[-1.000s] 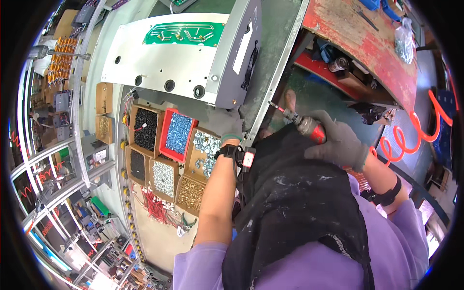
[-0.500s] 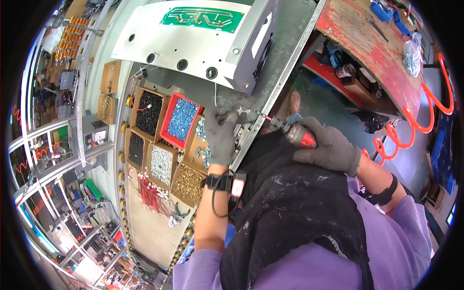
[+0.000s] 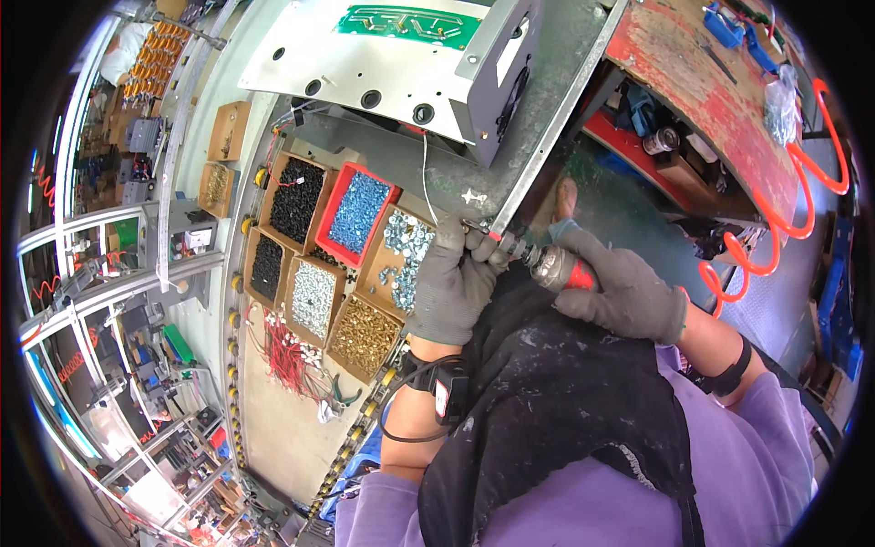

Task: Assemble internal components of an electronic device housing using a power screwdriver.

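Observation:
My right hand, in a grey work glove, is wrapped round a power screwdriver with a red and dark metal body, which points left. At its bit end my gloved left hand has its fingers curled together. What they pinch, if anything, is too small to make out. Just left of that hand lies an open cardboard box of silvery blue fasteners. Ahead stands a white metal panel with a grey side and a green circuit board. A thin white wire hangs from it toward my left hand.
Small-part boxes sit at left: a red tray of blue parts, black screws, white parts and brass-coloured parts. Red wires and pliers lie nearer. A coiled orange hose hangs beside a worn red bench.
My left hand has moved right, from beside the fastener box to the screwdriver's bit end. My right hand stays on the screwdriver. The whole view has shifted slightly.

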A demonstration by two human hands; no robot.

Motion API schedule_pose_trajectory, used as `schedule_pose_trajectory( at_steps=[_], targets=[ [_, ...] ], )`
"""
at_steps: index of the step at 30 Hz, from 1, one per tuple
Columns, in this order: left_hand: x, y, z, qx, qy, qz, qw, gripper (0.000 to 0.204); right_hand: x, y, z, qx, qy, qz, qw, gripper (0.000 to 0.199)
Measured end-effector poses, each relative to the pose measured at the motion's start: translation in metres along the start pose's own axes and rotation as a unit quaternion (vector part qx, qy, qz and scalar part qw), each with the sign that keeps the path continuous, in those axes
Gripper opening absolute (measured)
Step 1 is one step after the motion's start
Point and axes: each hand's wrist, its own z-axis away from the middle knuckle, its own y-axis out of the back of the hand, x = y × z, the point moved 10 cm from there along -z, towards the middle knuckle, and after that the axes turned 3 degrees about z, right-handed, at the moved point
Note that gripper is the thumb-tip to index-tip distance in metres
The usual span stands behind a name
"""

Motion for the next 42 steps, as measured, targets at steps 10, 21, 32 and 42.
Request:
schedule_pose_trajectory(
  at_steps=[10, 21, 32, 42],
  targets=[
    [-0.014, 0.005, -0.012, 0.064, 0.024, -0.053, 0.996, 0.033, 0.005, 0.014, 0.013, 0.018, -0.008, 0.001, 1.000, 0.054],
    [-0.036, -0.034, -0.069, 0.014, 0.029, -0.183, 0.983, 0.044, 0.057, 0.056, 0.009, -0.027, -0.049, -0.144, 0.988, 0.051],
    [-0.005, -0.117, -0.064, -0.148, 0.298, -0.535, 0.777, 0.055, 0.112, 0.157, -0.081, 0.009, -0.136, -0.147, 0.980, 0.080],
    [0.095, -0.219, -0.243, -0.236, -0.014, -0.915, 0.327, 0.078, 0.123, 0.179, -0.093, -0.019, -0.122, -0.146, 0.982, 0.078]
  ],
)
